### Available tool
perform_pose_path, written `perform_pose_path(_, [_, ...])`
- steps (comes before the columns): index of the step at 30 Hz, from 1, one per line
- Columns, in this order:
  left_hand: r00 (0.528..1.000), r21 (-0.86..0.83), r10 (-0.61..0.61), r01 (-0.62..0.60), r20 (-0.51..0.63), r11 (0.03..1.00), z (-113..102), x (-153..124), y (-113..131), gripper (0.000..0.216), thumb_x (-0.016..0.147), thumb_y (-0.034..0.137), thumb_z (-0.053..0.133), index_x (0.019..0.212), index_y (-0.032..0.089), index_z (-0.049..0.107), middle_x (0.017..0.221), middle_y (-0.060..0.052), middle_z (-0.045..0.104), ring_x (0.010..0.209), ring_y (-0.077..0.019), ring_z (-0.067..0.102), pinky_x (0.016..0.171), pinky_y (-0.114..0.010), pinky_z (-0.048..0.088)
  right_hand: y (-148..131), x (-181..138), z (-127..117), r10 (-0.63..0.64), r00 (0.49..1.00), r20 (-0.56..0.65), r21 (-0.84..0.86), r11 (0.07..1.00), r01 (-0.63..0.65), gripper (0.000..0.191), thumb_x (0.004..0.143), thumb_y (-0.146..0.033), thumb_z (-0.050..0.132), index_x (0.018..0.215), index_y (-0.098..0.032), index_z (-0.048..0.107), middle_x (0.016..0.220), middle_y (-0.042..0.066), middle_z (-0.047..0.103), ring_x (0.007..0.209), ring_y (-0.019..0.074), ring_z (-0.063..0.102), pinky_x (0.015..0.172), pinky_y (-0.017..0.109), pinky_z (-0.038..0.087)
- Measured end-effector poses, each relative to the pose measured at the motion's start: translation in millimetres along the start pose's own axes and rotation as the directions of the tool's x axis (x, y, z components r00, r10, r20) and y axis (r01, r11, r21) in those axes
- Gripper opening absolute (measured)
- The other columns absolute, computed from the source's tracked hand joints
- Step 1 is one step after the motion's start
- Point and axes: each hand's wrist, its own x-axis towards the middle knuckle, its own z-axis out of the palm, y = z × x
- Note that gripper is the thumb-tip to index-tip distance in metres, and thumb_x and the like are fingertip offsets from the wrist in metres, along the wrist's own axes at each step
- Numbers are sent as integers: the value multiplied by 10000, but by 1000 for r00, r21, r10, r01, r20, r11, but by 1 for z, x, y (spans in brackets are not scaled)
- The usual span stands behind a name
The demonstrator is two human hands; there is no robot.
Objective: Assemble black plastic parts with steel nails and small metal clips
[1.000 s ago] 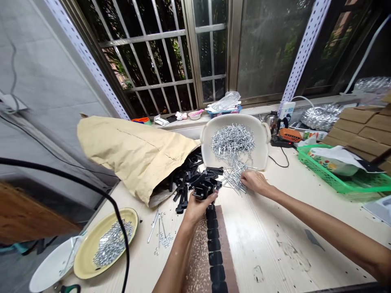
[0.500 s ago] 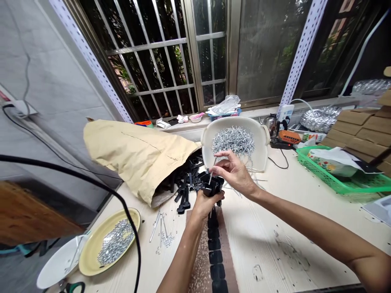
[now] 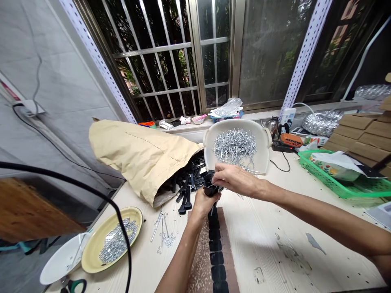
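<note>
My left hand [image 3: 202, 202] is raised above the bench and closed round a black plastic part [image 3: 210, 189]. My right hand [image 3: 234, 178] lies over the top of that part with its fingers pressed down on it; a thin metal pin went in with it and is now hidden under the fingers. Behind the hands, a white tub [image 3: 262, 140] tilts toward me with a heap of silver pins [image 3: 234, 145]. More black plastic parts [image 3: 188, 182] spill from a tan paper sack [image 3: 137, 155]. A row of black parts [image 3: 216, 246] lies on a brown strip [image 3: 200, 260] below my hands.
A yellow plate [image 3: 93, 260] with small silver pieces and a white plate [image 3: 55, 270] sit at front left, with scissors [image 3: 73, 286] and a black cable [image 3: 91, 195]. Loose pins [image 3: 163, 234] lie nearby. A green basket [image 3: 342, 181] and cardboard boxes [image 3: 363, 142] stand right.
My right hand picked a pin from the spilled heap, carried it to the black part in my left hand, and now presses down over that part.
</note>
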Motion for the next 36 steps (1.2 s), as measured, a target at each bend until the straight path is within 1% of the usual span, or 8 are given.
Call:
perform_pose_path(4, [997,37,-42,40,64,999,3,1,-1,151,555,213,715,567,130,590,548,-18,599,544,-158,544,526,-264,395,0,12,-4,-97,982,161,-128,985,118,131,843,-175,514,747,-186,601,760,-4,542,617,89,437,518,230,242])
perform_pose_path(11, [968,-117,-116,145,223,982,1,-1,2,269,566,248,766,768,108,658,678,-63,658,622,-213,630,592,-326,480,-1,32,-4,-113,980,167,-266,951,155,75,876,-204,470,840,-219,534,726,-23,602,547,99,411,490,263,181])
perform_pose_path(16, [992,-139,-103,112,68,984,-7,4,2,204,558,226,764,685,112,652,624,-36,647,586,-177,611,589,-291,464,-1,15,-4,-240,947,214,-406,860,310,127,825,-71,509,784,-190,527,738,27,611,696,153,485,583,281,275])
perform_pose_path(19, [993,-115,-112,108,-27,987,-8,5,0,190,540,218,769,633,120,636,589,-21,639,569,-169,604,586,-281,455,3,4,-8,-186,971,150,-426,874,234,176,778,-9,506,750,-180,534,698,44,594,769,188,504,705,334,337])
perform_pose_path(23, [988,-206,-153,150,1,967,-4,3,-1,259,535,241,786,710,124,633,619,-18,644,561,-164,609,584,-286,471,10,4,-12,12,991,-133,-36,999,-17,89,865,-133,474,834,-173,548,796,42,611,744,149,554,672,300,414])
perform_pose_path(27, [982,-266,-166,183,87,946,1,2,2,309,541,244,796,766,120,625,685,-29,647,578,-166,625,586,-294,493,10,11,-5,241,927,-287,486,871,-76,335,877,-237,485,1204,-206,419,794,-7,621,646,105,594,630,268,484])
perform_pose_path(30, [980,-295,-157,187,121,937,3,2,5,346,537,233,803,805,119,617,731,-36,650,597,-179,637,607,-319,511,5,13,5,276,896,-348,565,825,-35,452,852,-253,533,1271,-237,364,799,-19,631,712,119,617,704,292,505])
perform_pose_path(36, [973,-292,-170,209,154,933,6,0,13,412,523,236,813,862,101,622,766,-79,667,639,-204,653,644,-336,504,4,10,21,273,883,-382,512,858,-44,247,837,-270,571,1075,-241,512,867,-4,660,836,145,632,773,318,501])
